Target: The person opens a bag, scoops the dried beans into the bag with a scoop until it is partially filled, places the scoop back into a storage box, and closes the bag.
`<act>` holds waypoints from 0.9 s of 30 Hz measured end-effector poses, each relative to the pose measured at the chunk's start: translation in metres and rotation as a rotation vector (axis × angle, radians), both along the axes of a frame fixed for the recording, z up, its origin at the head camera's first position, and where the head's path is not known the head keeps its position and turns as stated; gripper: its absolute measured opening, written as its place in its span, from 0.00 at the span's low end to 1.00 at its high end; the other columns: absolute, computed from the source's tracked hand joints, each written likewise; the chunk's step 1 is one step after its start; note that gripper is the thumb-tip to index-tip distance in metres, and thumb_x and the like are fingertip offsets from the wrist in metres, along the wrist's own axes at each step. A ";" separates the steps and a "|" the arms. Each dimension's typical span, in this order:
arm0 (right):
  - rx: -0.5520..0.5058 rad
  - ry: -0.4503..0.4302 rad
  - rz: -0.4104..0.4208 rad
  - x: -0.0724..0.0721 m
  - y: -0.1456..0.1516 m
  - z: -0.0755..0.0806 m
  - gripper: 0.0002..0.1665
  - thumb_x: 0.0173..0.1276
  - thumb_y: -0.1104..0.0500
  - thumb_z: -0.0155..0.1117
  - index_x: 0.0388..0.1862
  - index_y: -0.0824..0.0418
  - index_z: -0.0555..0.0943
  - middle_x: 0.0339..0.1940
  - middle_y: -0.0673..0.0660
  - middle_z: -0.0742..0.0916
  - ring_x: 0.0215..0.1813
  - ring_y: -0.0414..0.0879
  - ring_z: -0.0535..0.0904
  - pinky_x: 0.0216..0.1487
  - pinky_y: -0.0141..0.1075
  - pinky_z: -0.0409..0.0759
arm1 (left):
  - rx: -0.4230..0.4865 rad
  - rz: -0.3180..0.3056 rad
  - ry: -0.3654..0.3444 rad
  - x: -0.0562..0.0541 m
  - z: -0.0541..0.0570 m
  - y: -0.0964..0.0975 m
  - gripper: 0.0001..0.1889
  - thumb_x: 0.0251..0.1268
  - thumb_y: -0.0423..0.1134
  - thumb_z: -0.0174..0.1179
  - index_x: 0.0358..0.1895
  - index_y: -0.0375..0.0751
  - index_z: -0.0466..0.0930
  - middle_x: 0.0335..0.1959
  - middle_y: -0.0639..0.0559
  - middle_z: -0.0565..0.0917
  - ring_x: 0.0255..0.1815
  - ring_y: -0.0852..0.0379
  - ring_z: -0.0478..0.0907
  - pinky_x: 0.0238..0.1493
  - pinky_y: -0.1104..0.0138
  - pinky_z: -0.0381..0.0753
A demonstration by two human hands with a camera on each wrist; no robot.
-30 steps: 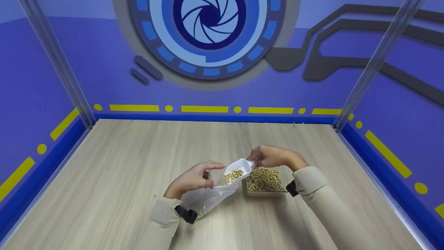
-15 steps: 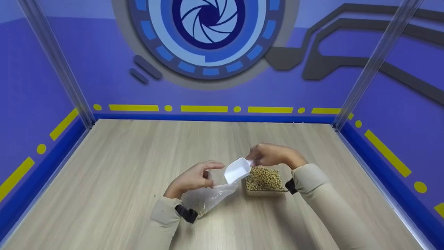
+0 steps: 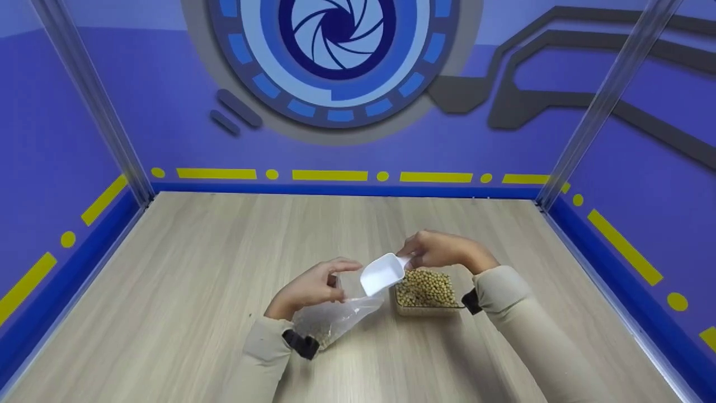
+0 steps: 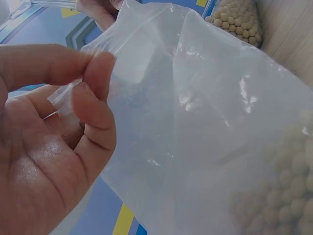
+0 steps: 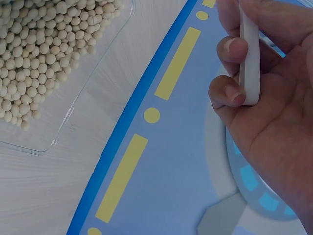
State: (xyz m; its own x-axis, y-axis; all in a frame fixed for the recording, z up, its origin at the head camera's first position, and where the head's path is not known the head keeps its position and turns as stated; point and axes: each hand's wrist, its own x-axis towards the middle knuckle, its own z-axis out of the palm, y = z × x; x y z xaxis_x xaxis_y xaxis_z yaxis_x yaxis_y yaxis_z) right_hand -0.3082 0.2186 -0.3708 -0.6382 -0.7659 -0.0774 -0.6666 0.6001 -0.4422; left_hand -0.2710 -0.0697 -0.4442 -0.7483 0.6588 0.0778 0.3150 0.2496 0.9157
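1. Scoop, white, was held in the right hand. Its handle was gripped, with fingers and thumb curled round it.
2. The scoop's bowl was tilted toward the left hand, its white inner face turned to the head camera. Its tip was seen at the mouth of a clear plastic bag; whether the tip was inside or just above could not be told.
3. The upper edge of the bag was pinched between thumb and fingers of the left hand. The bag was slanted below that hand, and round pale beans were seen gathered in its lower part.
4. A clear box was placed just right of the bag, below the right hand. It was heaped with the same kind of beans.
5. The box was set on a pale wood-grain table. Beige sleeves were worn on both arms, and a black device was strapped at each wrist.
6. The table was enclosed by blue-purple walls, marked with yellow bars and dots; a large round blue emblem was printed on the back one.
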 end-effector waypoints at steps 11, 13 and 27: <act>-0.117 -0.044 -0.115 0.003 0.025 -0.004 0.21 0.62 0.57 0.68 0.51 0.67 0.84 0.46 0.61 0.88 0.45 0.47 0.83 0.47 0.37 0.81 | 0.012 -0.023 -0.016 0.000 -0.002 -0.003 0.34 0.54 0.20 0.53 0.69 0.32 0.64 0.71 0.37 0.62 0.24 0.61 0.72 0.24 0.76 0.69; -0.132 -0.044 -0.126 0.003 0.031 -0.006 0.20 0.62 0.56 0.68 0.50 0.66 0.84 0.45 0.60 0.88 0.44 0.46 0.83 0.45 0.35 0.81 | 0.010 -0.025 -0.016 0.000 -0.002 -0.003 0.34 0.54 0.20 0.53 0.70 0.32 0.64 0.71 0.38 0.62 0.24 0.62 0.72 0.24 0.76 0.69; -0.168 -0.049 -0.196 0.006 0.075 -0.020 0.16 0.63 0.56 0.67 0.45 0.65 0.85 0.41 0.59 0.88 0.39 0.40 0.80 0.39 0.30 0.79 | 0.010 -0.031 -0.031 0.002 -0.002 -0.005 0.35 0.56 0.22 0.53 0.71 0.33 0.61 0.73 0.39 0.60 0.25 0.64 0.71 0.26 0.75 0.69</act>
State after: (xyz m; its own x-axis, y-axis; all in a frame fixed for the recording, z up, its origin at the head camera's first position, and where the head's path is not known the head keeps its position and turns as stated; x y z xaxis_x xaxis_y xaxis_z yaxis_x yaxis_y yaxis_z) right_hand -0.3025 0.2941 -0.3908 -0.7746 -0.6325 0.0061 -0.5202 0.6314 -0.5751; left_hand -0.2692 -0.0750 -0.4464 -0.7297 0.6810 0.0615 0.2939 0.2311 0.9275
